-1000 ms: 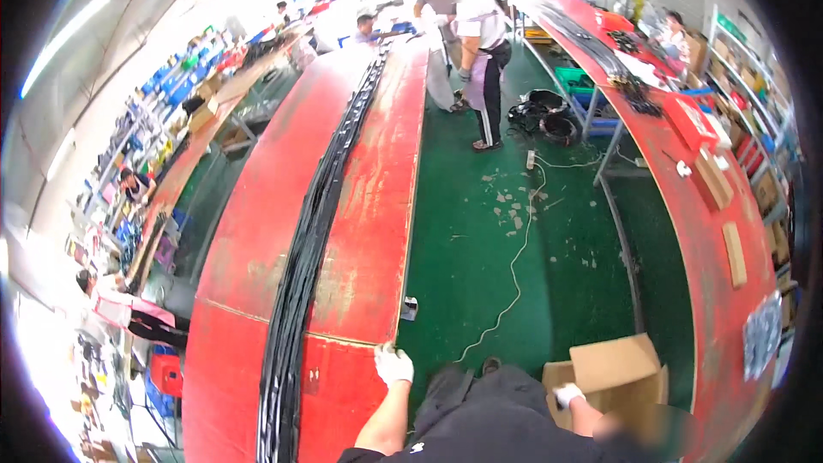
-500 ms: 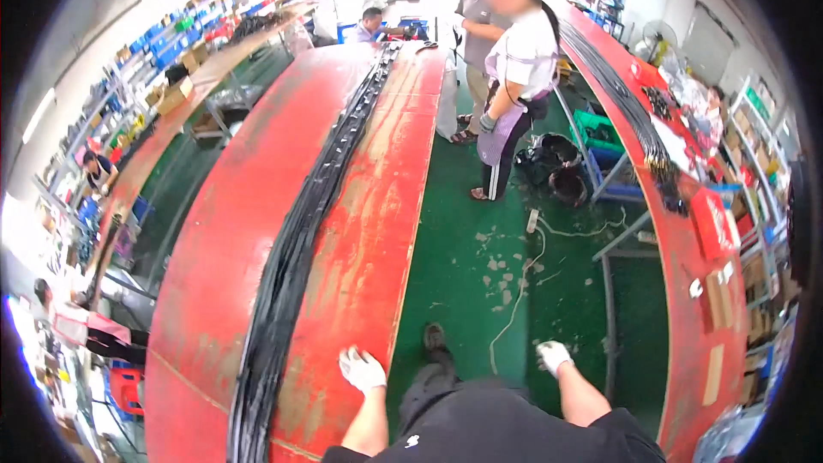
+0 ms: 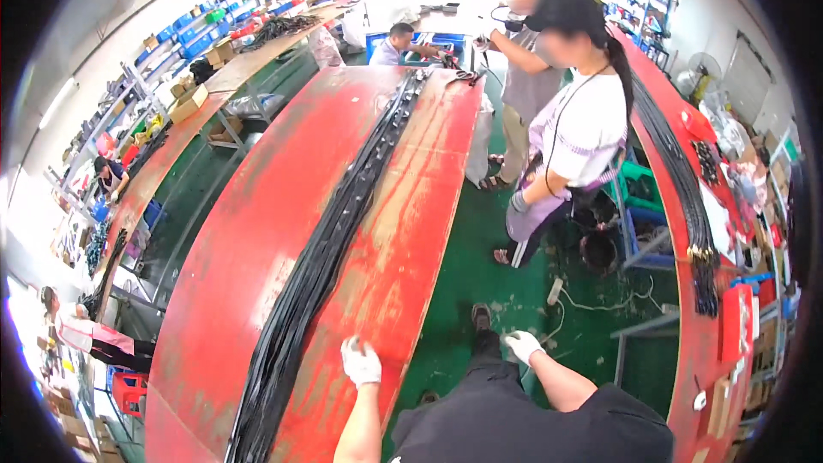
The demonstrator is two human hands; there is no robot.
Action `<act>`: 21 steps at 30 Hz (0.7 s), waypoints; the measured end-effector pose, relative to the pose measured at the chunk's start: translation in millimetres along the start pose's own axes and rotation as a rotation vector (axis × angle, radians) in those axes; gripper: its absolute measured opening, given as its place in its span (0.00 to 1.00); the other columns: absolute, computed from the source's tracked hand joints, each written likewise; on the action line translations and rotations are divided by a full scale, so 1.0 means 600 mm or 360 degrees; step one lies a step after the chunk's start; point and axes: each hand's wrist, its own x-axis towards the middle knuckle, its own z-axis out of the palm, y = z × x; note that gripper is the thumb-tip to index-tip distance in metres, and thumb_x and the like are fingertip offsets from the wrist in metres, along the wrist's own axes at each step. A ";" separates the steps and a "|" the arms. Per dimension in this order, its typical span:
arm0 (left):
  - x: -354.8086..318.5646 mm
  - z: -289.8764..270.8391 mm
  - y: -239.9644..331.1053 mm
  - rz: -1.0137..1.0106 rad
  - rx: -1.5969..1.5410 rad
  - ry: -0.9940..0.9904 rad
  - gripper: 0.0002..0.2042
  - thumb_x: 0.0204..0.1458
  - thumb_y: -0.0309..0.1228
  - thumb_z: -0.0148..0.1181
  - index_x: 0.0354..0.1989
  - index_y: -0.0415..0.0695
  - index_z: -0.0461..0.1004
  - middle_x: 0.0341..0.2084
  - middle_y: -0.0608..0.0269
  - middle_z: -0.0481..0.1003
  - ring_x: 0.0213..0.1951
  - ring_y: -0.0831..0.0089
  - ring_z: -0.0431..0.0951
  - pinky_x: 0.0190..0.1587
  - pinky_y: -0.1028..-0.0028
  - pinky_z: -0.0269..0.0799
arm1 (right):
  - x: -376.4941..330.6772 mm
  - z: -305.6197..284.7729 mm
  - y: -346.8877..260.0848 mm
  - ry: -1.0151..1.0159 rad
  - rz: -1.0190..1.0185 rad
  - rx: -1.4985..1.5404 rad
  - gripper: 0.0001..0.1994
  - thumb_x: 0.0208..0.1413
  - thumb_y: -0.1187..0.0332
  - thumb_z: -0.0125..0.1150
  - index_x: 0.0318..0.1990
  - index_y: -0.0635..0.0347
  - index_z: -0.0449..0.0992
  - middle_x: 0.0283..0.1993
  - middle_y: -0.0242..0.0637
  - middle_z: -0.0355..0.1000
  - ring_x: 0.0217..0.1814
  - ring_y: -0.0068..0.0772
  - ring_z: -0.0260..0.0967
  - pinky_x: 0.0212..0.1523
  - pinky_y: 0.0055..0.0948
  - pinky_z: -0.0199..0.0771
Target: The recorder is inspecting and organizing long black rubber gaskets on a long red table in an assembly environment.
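Note:
My left hand (image 3: 361, 361), in a white glove, hovers over or rests on the near right edge of a long red table (image 3: 231, 274); I cannot tell if it touches. Its fingers are loosely bent, with nothing in them. To its left a long bundle of black cable-like strips (image 3: 319, 274) runs the length of the tabletop. My right hand (image 3: 522, 345), gloved in white too, hangs over the green floor beside my leg. Its fingers are a little apart and hold nothing.
A person in a white top (image 3: 583, 137) stands in the aisle ahead, another in grey (image 3: 527, 77) behind. A white power strip (image 3: 555, 291) and its cord lie on the green floor (image 3: 446, 326). Another red table (image 3: 686, 360) with black cables (image 3: 673, 154) runs along the right.
I have moved forward along the table, closer to the two standing people. My right hand has swung inward toward my body. The person in grey now has raised hands.

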 end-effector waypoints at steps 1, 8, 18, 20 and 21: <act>-0.011 0.017 0.017 -0.0281 0.0031 -0.0065 0.15 0.60 0.30 0.63 0.54 0.39 0.77 0.59 0.43 0.74 0.61 0.47 0.75 0.64 0.56 0.72 | 0.055 -0.017 -0.013 -0.0077 -0.0079 -0.0012 0.23 0.65 0.52 0.58 0.56 0.61 0.83 0.54 0.49 0.82 0.58 0.49 0.79 0.60 0.41 0.76; -0.124 0.068 0.098 -0.1003 0.0506 -0.0049 0.14 0.59 0.30 0.62 0.52 0.41 0.78 0.55 0.47 0.75 0.58 0.49 0.75 0.60 0.54 0.72 | 0.313 -0.178 -0.165 -0.0461 -0.0398 -0.0366 0.22 0.65 0.51 0.57 0.54 0.59 0.83 0.55 0.48 0.82 0.61 0.52 0.77 0.62 0.44 0.75; -0.046 0.134 0.249 -0.1052 0.0430 -0.0051 0.16 0.60 0.31 0.64 0.55 0.42 0.77 0.58 0.47 0.73 0.61 0.49 0.75 0.64 0.56 0.71 | 0.469 -0.222 -0.284 -0.0695 -0.0492 -0.0533 0.24 0.65 0.50 0.55 0.57 0.56 0.82 0.58 0.49 0.80 0.65 0.53 0.75 0.65 0.46 0.73; -0.016 0.145 0.244 -0.0993 0.0406 -0.0014 0.16 0.60 0.31 0.63 0.55 0.42 0.77 0.59 0.47 0.73 0.61 0.49 0.75 0.64 0.56 0.71 | 0.465 -0.205 -0.302 -0.0695 -0.0487 -0.0365 0.24 0.65 0.50 0.56 0.57 0.57 0.82 0.57 0.49 0.81 0.62 0.52 0.76 0.63 0.46 0.74; 0.002 0.160 0.232 -0.0931 0.0402 0.0023 0.16 0.60 0.31 0.63 0.55 0.41 0.77 0.60 0.47 0.72 0.61 0.48 0.75 0.64 0.56 0.72 | 0.467 -0.202 -0.310 -0.0688 -0.0484 -0.0291 0.24 0.65 0.51 0.56 0.57 0.58 0.82 0.57 0.49 0.81 0.61 0.52 0.77 0.63 0.45 0.74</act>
